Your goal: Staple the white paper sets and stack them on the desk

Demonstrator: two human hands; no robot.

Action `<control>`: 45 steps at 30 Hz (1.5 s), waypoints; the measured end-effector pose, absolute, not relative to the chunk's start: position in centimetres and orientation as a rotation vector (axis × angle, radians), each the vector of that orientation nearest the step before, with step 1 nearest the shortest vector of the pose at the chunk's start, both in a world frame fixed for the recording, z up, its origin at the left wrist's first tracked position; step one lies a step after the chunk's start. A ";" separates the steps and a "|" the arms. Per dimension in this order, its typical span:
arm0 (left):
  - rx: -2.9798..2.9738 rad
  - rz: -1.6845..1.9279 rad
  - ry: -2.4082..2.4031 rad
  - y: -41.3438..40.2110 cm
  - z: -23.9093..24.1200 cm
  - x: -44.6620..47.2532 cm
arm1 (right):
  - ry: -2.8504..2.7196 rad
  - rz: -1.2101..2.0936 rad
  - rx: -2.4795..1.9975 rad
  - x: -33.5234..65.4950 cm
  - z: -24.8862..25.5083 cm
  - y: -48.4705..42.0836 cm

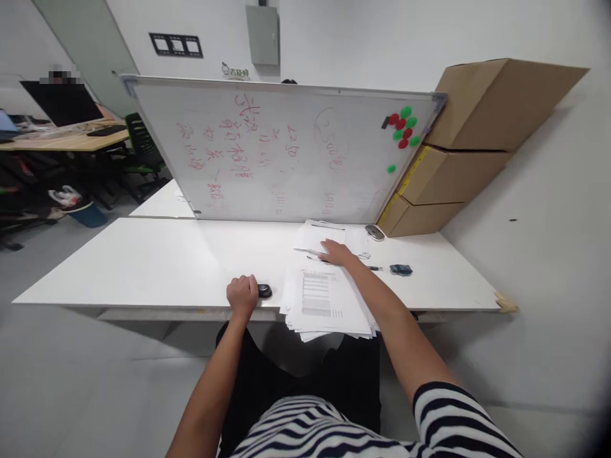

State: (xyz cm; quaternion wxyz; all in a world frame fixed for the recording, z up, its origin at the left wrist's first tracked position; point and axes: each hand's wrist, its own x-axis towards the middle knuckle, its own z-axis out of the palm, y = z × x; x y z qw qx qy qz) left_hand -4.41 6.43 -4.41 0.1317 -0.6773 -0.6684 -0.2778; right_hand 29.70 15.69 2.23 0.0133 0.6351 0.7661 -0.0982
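Note:
My left hand (242,296) is closed around a black stapler (264,291) at the desk's front edge; only its rounded end sticks out to the right. My right hand (335,252) reaches to the farther papers (317,235), fingers on top and thumb at their near edge, gripping them there. Closer to me, a thick stack of printed sheets (329,296) lies slightly fanned and overhangs the front edge. Between the two piles, a dark pen-like item (375,268) shows partly beside my right forearm.
A whiteboard (267,152) with red writing and magnets stands along the back of the white desk (157,267). Right of the papers lie a computer mouse (375,233) and a small dark packet (401,270). Cardboard boxes (458,175) are stacked at the back right.

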 end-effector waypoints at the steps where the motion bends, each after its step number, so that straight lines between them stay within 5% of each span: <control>1: -1.970 -0.804 -1.937 6.4 -4.4 -4.4 | 2.387 -0.322 1.960 30.3 1.9 16.2; 22: -1.973 -0.784 -1.914 6.4 -4.5 -4.7 | 2.380 -0.309 2.181 33.1 0.5 17.0; 45: -1.997 -0.831 -1.986 6.3 -4.1 -4.5 | 2.282 -0.199 1.880 31.6 0.6 19.1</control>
